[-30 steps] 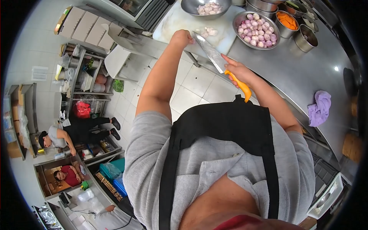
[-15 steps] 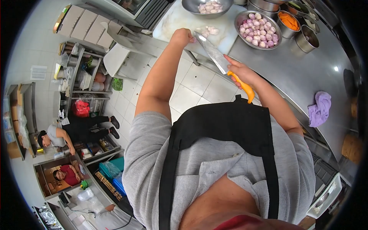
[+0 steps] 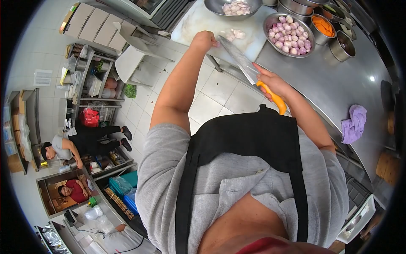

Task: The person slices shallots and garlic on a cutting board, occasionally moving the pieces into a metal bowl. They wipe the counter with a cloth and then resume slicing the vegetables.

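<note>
On the bench [image 3: 308, 86], a chopping board [image 3: 190, 30] holds pale slices [image 3: 233, 33]. At its edge, the left hand [image 3: 204, 40] pinches what seems a shallot [image 3: 217, 44]; the right hand [image 3: 273, 83] is wrapped around a knife [image 3: 245, 66]. Probably slicing: the next cut calls for a tucked left hand.

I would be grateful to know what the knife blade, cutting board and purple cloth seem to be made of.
Knife blade: metal, probably steel, from its grey sheen. Cutting board: likely plastic, pale and smooth-looking, with no visible wood grain. Purple cloth: fabric, perhaps cotton or microfibre, matt and softly crumpled in folds.
</note>
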Action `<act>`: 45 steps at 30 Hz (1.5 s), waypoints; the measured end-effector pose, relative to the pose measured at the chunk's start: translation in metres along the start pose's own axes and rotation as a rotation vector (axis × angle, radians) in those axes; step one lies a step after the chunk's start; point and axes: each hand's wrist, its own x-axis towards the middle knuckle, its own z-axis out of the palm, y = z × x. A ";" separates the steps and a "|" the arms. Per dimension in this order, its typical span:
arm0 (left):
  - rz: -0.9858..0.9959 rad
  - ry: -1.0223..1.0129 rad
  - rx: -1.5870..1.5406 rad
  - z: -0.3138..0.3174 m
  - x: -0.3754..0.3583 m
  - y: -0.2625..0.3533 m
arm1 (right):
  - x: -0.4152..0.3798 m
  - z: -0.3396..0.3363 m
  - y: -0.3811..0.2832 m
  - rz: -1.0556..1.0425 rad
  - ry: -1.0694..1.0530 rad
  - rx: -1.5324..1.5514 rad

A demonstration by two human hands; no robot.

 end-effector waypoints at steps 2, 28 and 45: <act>0.003 0.007 -0.003 0.001 0.000 -0.001 | 0.004 -0.005 0.005 0.012 -0.008 -0.019; -0.007 0.007 -0.071 0.005 0.001 -0.009 | 0.031 0.015 -0.017 0.011 0.040 -0.219; -0.032 0.061 0.178 -0.009 0.012 -0.019 | -0.014 0.005 -0.039 0.083 0.088 -0.553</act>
